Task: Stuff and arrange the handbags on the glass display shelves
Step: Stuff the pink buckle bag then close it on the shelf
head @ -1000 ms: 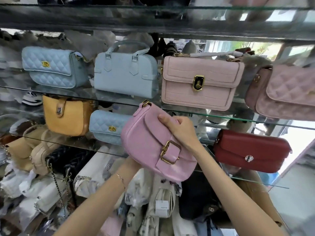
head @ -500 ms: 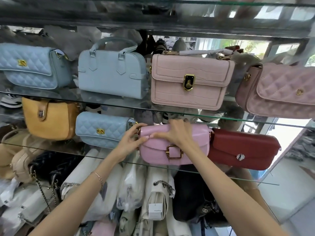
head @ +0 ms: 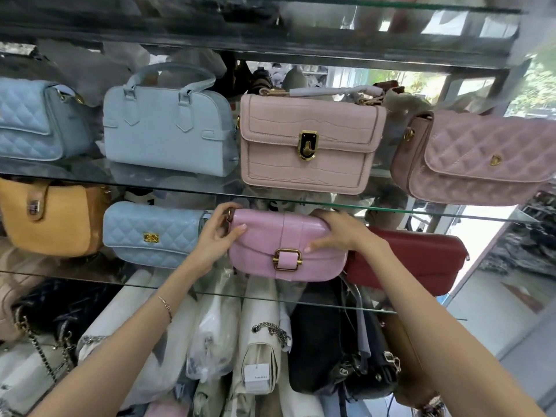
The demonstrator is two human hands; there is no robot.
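Moved since a second ago: the pink saddle-shaped leather handbag (head: 285,248), then held tilted in front of the shelves, now upright on the middle glass shelf (head: 75,279), buckle facing near. Also shifted: the left hand (head: 215,236), from beneath the bag up to its left top corner.

Gripped by both hands at present. Left hand pinching the corner by the strap ring, thumb on the front, fingers curled behind. Right hand (head: 340,233) clasped over the right top edge, thumb pressed on the flap.

Probably the squaring-up step. To do it well: keep the base flat on the glass, nudge rather than lift, turn the front parallel to the shelf edge, and leave even gaps on both sides. Release one hand at a time and watch for tipping; likely to slump if let go while leaning.

A tight slot.
- **Just left:** the light-blue quilted flap bag with gold clasp (head: 153,236), close to the left knuckles, contact impossible to tell.
- **Just right:** the dark red leather flap bag (head: 406,260), its left end overlapped by the pink bag and the right wrist.
- **Directly above:** the front edge of the upper glass shelf (head: 421,210), near the right knuckles, so little room to lift.
- **On that upper shelf:** a pale pink croc-embossed bag (head: 310,145) and a light-blue top-handle bag (head: 168,127).
- **Far left:** a mustard-yellow bag (head: 51,218).
- **Below:** wrapped stock in white dust bags (head: 258,341).
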